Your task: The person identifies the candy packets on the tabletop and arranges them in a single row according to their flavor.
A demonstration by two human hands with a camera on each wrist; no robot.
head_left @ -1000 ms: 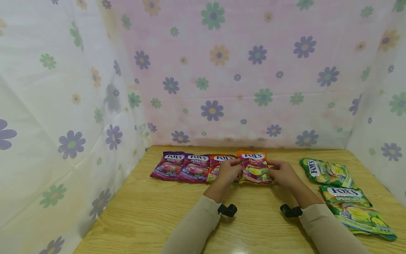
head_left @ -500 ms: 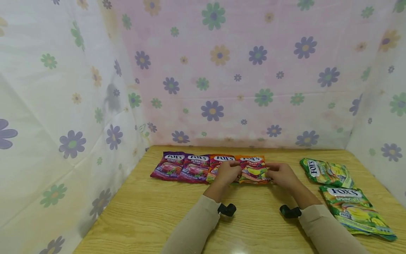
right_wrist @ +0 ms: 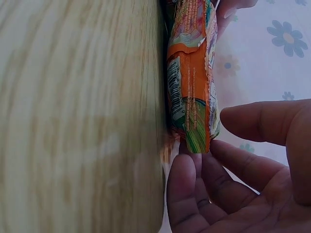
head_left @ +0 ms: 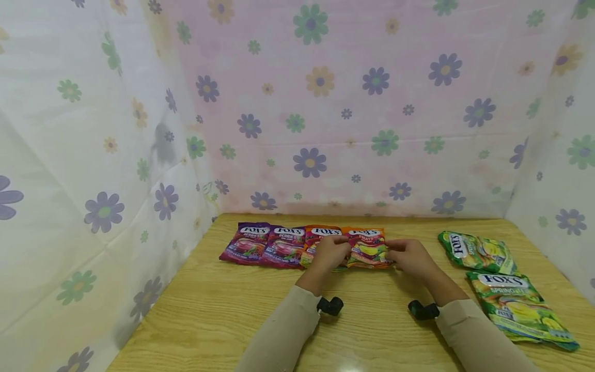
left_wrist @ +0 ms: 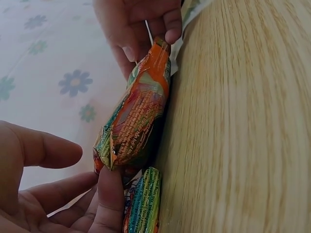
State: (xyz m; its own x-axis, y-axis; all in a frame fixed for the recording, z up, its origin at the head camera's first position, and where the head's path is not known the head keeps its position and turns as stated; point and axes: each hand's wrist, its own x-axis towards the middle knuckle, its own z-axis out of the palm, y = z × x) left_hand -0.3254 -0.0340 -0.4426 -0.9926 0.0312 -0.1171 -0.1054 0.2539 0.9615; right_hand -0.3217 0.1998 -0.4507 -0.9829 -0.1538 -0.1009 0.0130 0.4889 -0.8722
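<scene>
Candy bags lay in a row on the wooden bench (head_left: 362,330), near the flowery cloth (head_left: 325,103) at the back. First on the left came a purple bag (head_left: 246,245), then a second purple bag (head_left: 284,249) right beside it. Next was an orange bag (head_left: 312,249), partly hidden by the left hand (head_left: 329,255). That hand's fingers were loose. They touched the left side of the end orange bag (head_left: 366,249), but the thumb stood away, so they did not pinch it.

The end orange bag lay on the bench at the right end of the row, between the two hands. It looked light and soft, probably with hard little sweets inside, and its shiny skin might be slippery. It would likely not break. The best hold would be on both side edges, around the fat part.

On its right side was the right hand (head_left: 411,259), with loose fingers at the bag's edge and the thumb held off. The side view was dim, so it was hard to tell how firmly they pressed. Well apart, farther right, the far green bag (head_left: 479,253) lay turned sideways, and the near green bag (head_left: 522,310) lay closer to the person.
</scene>
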